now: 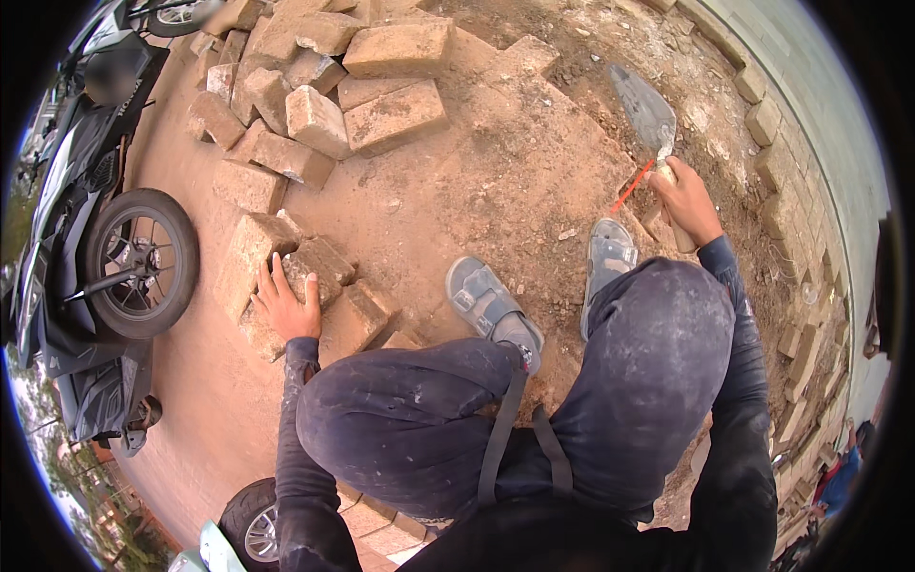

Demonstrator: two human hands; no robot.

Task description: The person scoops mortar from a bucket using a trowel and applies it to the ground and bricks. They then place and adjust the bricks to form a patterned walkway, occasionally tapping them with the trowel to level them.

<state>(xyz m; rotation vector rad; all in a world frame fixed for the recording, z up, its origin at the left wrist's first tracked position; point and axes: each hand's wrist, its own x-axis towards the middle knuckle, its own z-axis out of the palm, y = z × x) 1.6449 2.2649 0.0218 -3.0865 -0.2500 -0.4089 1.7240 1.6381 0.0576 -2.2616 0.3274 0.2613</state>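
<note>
Touching rough brick, gripping trowel (pointed, metal)

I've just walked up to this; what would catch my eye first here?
Probably the trowel, its grey blade at upper right, with the handle in the person's right hand. Next, the rough tan bricks heaped at upper left, with more nearer the person, where the left hand lies spread over them. The dark motorcycle along the left edge stands out too.
</note>
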